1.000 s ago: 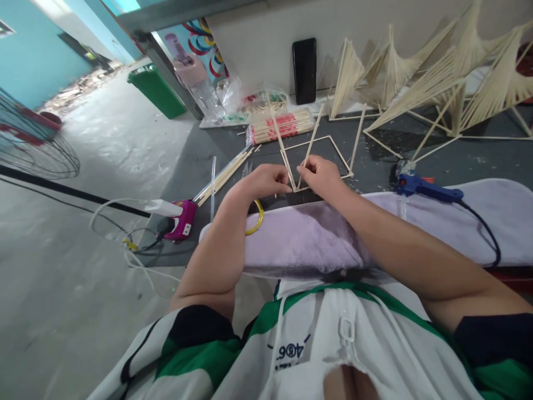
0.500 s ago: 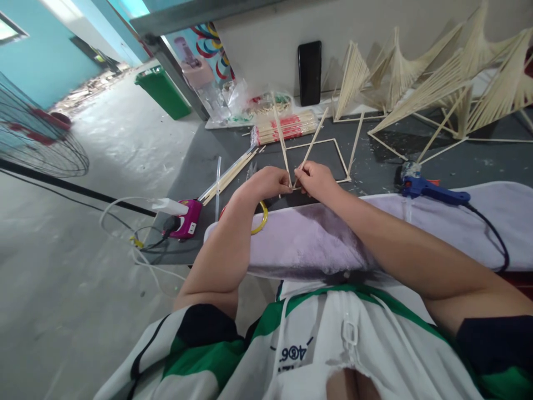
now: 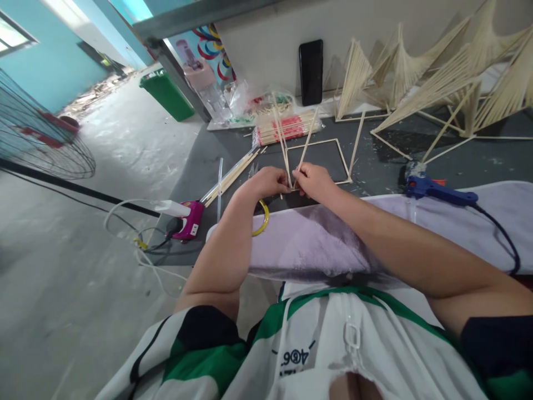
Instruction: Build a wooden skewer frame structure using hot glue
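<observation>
At the near left corner of a rectangular bamboo-stick frame (image 3: 314,143), my two hands are close together. My left hand (image 3: 270,182) is closed, its fingertips pinching the foot of the upright bamboo sticks (image 3: 281,133) at that corner. Between the thumb and fingers of my right hand (image 3: 314,179) is another bamboo stick (image 3: 308,136), leaning slightly right with its lower end near the corner. A further stick (image 3: 357,143) stands at the frame's near right corner. Scissors with a yellow handle (image 3: 261,218) lie partly under my left forearm.
A blue glue gun (image 3: 441,191) rests at right on a lilac cloth (image 3: 300,239). Finished stick structures (image 3: 441,83) stand behind it. Packed sticks (image 3: 287,128), a phone (image 3: 311,72) and a bottle (image 3: 206,83) are at the back; a purple power socket (image 3: 189,221) sits left.
The stick in my right hand has swung more upright, its top moving left towards the corner sticks. My left hand stays at the corner. The view has shifted slightly.
</observation>
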Action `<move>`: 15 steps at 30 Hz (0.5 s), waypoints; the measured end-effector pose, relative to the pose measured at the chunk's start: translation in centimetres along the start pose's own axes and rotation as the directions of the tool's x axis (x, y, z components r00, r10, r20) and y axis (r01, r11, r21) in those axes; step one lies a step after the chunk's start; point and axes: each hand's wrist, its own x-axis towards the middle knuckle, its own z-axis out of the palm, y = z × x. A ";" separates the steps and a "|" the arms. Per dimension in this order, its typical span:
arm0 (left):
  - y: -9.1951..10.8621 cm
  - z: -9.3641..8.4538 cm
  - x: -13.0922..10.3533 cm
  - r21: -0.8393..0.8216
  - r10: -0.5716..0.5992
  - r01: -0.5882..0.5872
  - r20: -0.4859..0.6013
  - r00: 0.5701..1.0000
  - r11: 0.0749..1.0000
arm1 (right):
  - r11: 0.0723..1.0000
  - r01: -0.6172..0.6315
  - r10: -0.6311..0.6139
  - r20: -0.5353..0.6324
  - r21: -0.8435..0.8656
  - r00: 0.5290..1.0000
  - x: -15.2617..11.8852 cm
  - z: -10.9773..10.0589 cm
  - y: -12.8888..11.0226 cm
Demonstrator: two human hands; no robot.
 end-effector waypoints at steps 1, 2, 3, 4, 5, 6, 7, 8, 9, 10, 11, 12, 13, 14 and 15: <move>0.0 0.0 0.0 0.001 -0.004 0.004 -0.006 1.000 1.000 | 1.000 0.002 -0.002 0.004 0.004 1.000 0.0 0.1 0.0; 0.0 0.1 0.1 -0.001 -0.004 0.004 -0.008 1.000 1.000 | 1.000 0.001 -0.001 0.006 0.012 1.000 0.0 0.1 0.0; 0.0 0.1 0.1 -0.006 0.000 0.000 -0.004 1.000 1.000 | 1.000 -0.001 0.001 0.006 0.024 1.000 0.0 0.2 0.0; 0.0 0.1 0.1 -0.013 0.004 -0.004 -0.001 1.000 1.000 | 0.999 -0.004 0.004 0.005 0.037 1.000 0.0 0.2 0.1; -0.1 0.2 0.1 -0.020 0.006 -0.005 0.003 1.000 1.000 | 0.999 -0.006 0.006 0.005 0.049 1.000 0.1 0.3 0.1; -0.1 0.2 0.2 -0.028 0.006 -0.006 0.003 1.000 1.000 | 0.998 -0.008 0.007 0.005 0.060 1.000 0.1 0.3 0.2; -0.2 0.2 0.2 -0.038 0.006 -0.006 -0.001 1.000 0.999 | 0.998 -0.007 0.007 0.004 0.069 1.000 0.1 0.4 0.2; -0.2 0.2 0.2 -0.044 0.004 -0.004 -0.006 1.000 0.999 | 0.997 -0.007 0.006 0.003 0.079 1.000 0.1 0.4 0.3; -0.2 0.2 0.2 -0.049 0.001 -0.002 -0.012 1.000 0.999 | 0.996 -0.007 0.006 0.003 0.091 1.000 0.2 0.5 0.3; -0.3 0.2 0.2 -0.049 -0.002 0.001 -0.018 1.000 0.999 | 0.995 -0.008 0.007 0.004 0.102 1.000 0.2 0.6 0.4; -0.3 0.2 0.2 -0.046 -0.004 0.003 -0.021 1.000 0.999 | 0.994 -0.009 0.008 0.004 0.111 1.000 0.2 0.6 0.4; -0.4 0.3 0.3 -0.041 -0.005 0.004 -0.020 1.000 0.999 | 0.993 -0.010 0.009 0.005 0.116 1.000 0.2 0.7 0.5; -0.4 0.3 0.3 -0.034 -0.003 0.002 -0.018 1.000 0.999 | 0.993 -0.009 0.008 0.005 0.119 1.000 0.3 0.8 0.5; -0.4 0.3 0.3 -0.031 0.001 -0.001 -0.017 1.000 1.000 | 0.993 -0.005 0.005 0.003 0.121 1.000 0.3 0.9 0.6; -0.5 0.3 0.4 -0.029 0.006 -0.006 -0.016 1.000 1.000 | 0.992 0.002 -0.002 0.000 0.123 1.000 0.3 0.9 0.6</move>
